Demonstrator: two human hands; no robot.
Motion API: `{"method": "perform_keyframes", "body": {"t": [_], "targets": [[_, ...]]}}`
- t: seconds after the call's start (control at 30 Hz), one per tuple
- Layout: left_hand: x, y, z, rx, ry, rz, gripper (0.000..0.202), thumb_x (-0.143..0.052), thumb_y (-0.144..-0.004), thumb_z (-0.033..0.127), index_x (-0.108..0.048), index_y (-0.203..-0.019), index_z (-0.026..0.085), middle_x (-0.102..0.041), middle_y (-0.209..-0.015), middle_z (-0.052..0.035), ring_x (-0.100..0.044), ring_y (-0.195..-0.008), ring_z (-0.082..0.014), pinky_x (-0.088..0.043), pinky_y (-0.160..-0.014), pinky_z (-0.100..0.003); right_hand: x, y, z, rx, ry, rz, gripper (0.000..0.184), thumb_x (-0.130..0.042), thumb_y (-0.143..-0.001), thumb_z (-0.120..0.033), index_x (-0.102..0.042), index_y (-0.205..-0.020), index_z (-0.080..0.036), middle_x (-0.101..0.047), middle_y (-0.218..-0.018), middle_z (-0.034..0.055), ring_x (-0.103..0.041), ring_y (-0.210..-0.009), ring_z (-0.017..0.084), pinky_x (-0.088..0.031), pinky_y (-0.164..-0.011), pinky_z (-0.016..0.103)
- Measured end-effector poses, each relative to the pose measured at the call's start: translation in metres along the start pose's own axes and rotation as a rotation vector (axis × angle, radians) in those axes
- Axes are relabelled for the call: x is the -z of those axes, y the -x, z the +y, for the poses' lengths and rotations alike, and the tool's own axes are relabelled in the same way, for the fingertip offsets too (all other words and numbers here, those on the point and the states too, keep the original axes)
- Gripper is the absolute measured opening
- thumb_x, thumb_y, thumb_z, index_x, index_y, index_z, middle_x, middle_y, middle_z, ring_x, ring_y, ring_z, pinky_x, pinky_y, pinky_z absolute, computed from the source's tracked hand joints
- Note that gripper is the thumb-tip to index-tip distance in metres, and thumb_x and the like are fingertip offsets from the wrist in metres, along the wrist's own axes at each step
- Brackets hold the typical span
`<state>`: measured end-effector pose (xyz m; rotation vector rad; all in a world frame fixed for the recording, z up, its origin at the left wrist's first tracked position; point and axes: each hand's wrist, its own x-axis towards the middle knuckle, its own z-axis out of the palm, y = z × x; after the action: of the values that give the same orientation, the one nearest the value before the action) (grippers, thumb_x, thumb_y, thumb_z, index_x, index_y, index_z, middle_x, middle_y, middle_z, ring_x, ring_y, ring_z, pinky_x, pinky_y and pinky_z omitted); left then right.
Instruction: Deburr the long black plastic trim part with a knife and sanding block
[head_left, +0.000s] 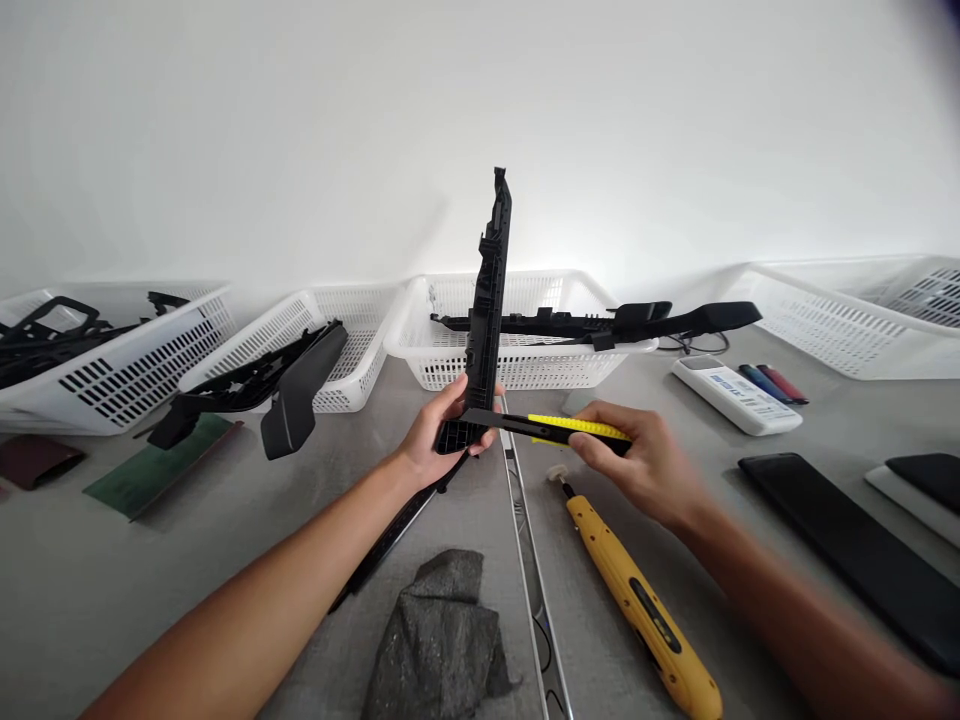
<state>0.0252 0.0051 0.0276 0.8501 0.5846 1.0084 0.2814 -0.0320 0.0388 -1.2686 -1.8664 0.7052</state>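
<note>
My left hand (439,435) is closed round the lower end of a long black plastic moulded part (487,310), which stands upright above the grey table. My right hand (645,460) grips a yellow and black utility knife (559,428), held level. Its dark front end reaches the part's lower edge, just above my left thumb. A second long black strip (390,540) lies on the table under my left wrist.
White baskets (442,350) line the back, some holding black parts (600,322). A yellow rotary tool (637,600), a grey cloth (442,640) and a metal strip (529,560) lie near. A remote (735,395), lighters (772,383) and black panels (847,545) are at the right; abrasive sheets (157,465) at the left.
</note>
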Motion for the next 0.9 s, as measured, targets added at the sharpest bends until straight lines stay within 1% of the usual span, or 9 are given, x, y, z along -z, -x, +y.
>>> {"method": "perform_keyframes", "body": {"t": [0.07,0.17,0.3,0.43,0.57,0.7,0.83,0.9], "targets": [[0.0007,-0.0005,-0.0008,0.003,0.005,-0.004,0.043,-0.075,-0.091,0.052,-0.077,-0.104,0.010,-0.069,-0.080,-0.0065,-0.062,-0.055,-0.0131,-0.040,-0.044,-0.022,-0.0006,0.0004,-0.0011,0.000,0.004,0.006,0.029,-0.062,-0.089,-0.046,-0.069,-0.076,-0.021,-0.055,-0.063,-0.0008,-0.047,-0.059,0.016,-0.033,-0.055,0.029],[0.0021,-0.0011,-0.0020,0.026,0.003,0.002,0.043,-0.073,-0.093,0.052,-0.077,-0.105,0.010,-0.069,-0.076,-0.0072,-0.063,-0.056,-0.0142,-0.041,-0.044,-0.022,-0.0004,0.0013,-0.0008,-0.008,-0.024,0.034,0.031,-0.061,-0.089,-0.048,-0.068,-0.075,-0.021,-0.053,-0.062,-0.0010,-0.046,-0.058,0.016,-0.032,-0.054,0.029],[0.0026,-0.0016,-0.0028,0.017,0.013,0.004,0.043,-0.071,-0.094,0.052,-0.077,-0.105,0.011,-0.071,-0.079,-0.0074,-0.062,-0.055,-0.0137,-0.043,-0.045,-0.023,-0.0012,0.0017,-0.0007,0.000,-0.026,-0.080,0.031,-0.062,-0.088,-0.048,-0.069,-0.074,-0.020,-0.056,-0.062,-0.0001,-0.047,-0.059,0.016,-0.032,-0.055,0.029],[0.0021,-0.0018,-0.0028,0.025,0.019,0.011,0.043,-0.071,-0.095,0.052,-0.077,-0.105,0.011,-0.070,-0.080,-0.0062,-0.064,-0.055,-0.0136,-0.043,-0.045,-0.023,-0.0032,0.0014,-0.0027,0.004,0.002,-0.039,0.031,-0.062,-0.089,-0.048,-0.068,-0.076,-0.021,-0.057,-0.063,0.0001,-0.048,-0.060,0.016,-0.034,-0.055,0.029],[0.0027,-0.0023,-0.0033,0.023,-0.001,-0.001,0.049,-0.067,-0.096,0.058,-0.077,-0.106,0.011,-0.069,-0.078,-0.0062,-0.064,-0.053,-0.0139,-0.043,-0.046,-0.024,-0.0036,0.0011,-0.0029,0.016,-0.015,-0.098,0.034,-0.062,-0.091,-0.051,-0.069,-0.079,-0.021,-0.059,-0.064,0.0006,-0.050,-0.061,0.017,-0.035,-0.055,0.030],[0.0026,-0.0027,-0.0038,0.009,-0.010,-0.014,0.053,-0.066,-0.095,0.062,-0.077,-0.103,0.011,-0.067,-0.072,-0.0057,-0.063,-0.054,-0.0147,-0.042,-0.047,-0.024,-0.0016,0.0010,-0.0018,0.012,-0.013,-0.045,0.036,-0.061,-0.092,-0.053,-0.068,-0.078,-0.021,-0.057,-0.064,0.0004,-0.049,-0.061,0.017,-0.034,-0.056,0.030],[0.0017,-0.0023,-0.0027,0.029,-0.006,-0.009,0.058,-0.063,-0.095,0.066,-0.077,-0.105,0.011,-0.068,-0.077,-0.0061,-0.062,-0.054,-0.0135,-0.043,-0.048,-0.025,-0.0023,0.0019,-0.0037,0.023,-0.010,-0.101,0.034,-0.061,-0.093,-0.051,-0.070,-0.081,-0.021,-0.059,-0.066,0.0005,-0.050,-0.061,0.017,-0.034,-0.056,0.030],[0.0012,-0.0018,-0.0020,0.027,0.008,-0.007,0.061,-0.059,-0.097,0.069,-0.078,-0.103,0.011,-0.067,-0.075,-0.0062,-0.062,-0.054,-0.0139,-0.043,-0.049,-0.025,-0.0026,0.0021,-0.0050,0.020,0.009,-0.081,0.034,-0.061,-0.093,-0.051,-0.070,-0.080,-0.021,-0.059,-0.065,0.0006,-0.050,-0.061,0.017,-0.034,-0.056,0.030]]}}
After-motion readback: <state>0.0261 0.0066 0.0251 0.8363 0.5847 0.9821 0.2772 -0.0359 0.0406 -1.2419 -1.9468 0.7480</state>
